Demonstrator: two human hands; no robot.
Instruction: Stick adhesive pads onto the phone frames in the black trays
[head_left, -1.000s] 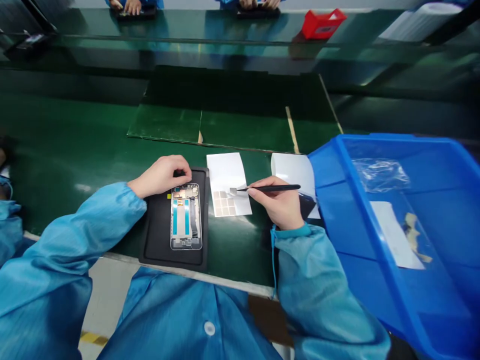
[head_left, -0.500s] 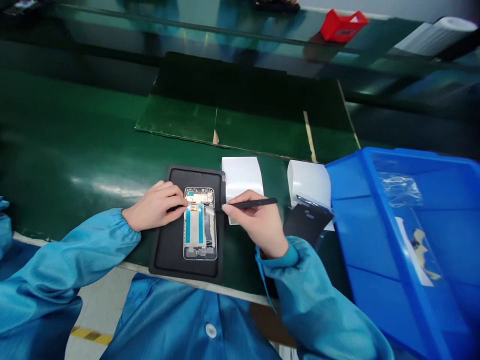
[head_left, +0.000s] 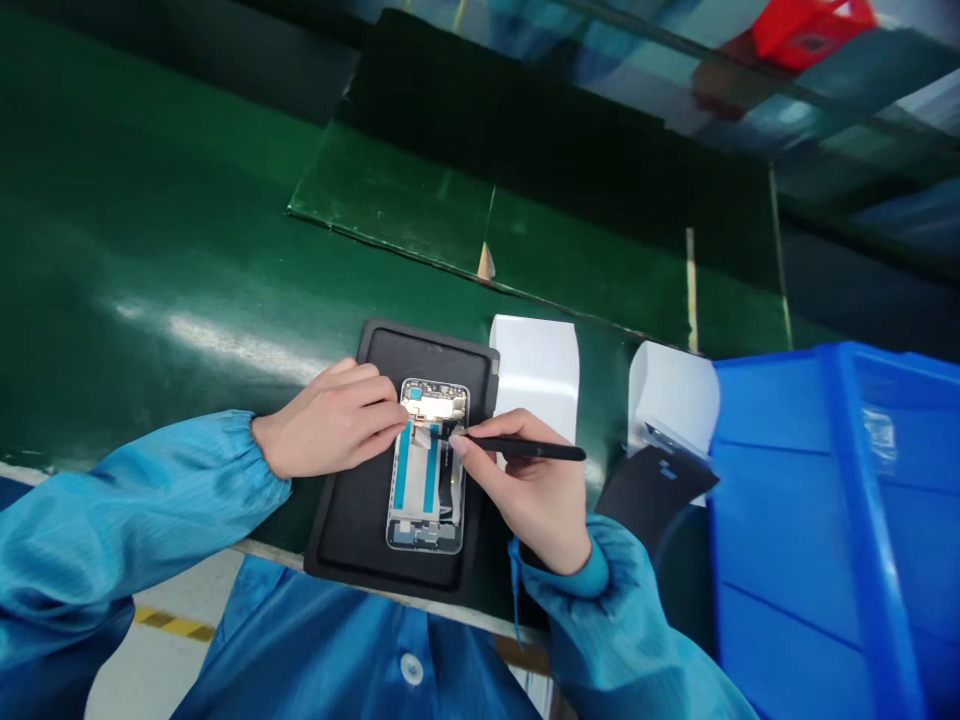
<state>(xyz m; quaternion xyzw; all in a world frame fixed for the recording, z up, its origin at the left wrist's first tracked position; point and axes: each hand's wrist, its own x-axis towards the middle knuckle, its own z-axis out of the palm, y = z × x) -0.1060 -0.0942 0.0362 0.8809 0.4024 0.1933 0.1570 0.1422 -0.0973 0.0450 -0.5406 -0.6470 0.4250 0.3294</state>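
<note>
An open phone frame (head_left: 426,468) lies face up on a black rubber mat (head_left: 349,540), showing its circuit board at the top and two teal strips below. My left hand (head_left: 330,420) comes in from the left, its fingertips pressing the frame's upper left edge. My right hand (head_left: 521,490) grips black tweezers (head_left: 529,450), whose tips reach the frame just below the board. A small pale piece (head_left: 424,436) sits at the tips, partly hidden by my fingers.
A white backing sheet (head_left: 536,375) lies right of the mat, partly behind my right hand. Further right are a white curled sheet (head_left: 673,395), a black pouch (head_left: 652,490) and a large blue plastic bin (head_left: 825,520). A red box (head_left: 810,25) stands at the far top right, beyond the green bench.
My right hand has carried the tweezers from the white sheet onto the phone frame. My left hand has moved from the mat's top edge onto the frame. The view has tilted and shifted.
</note>
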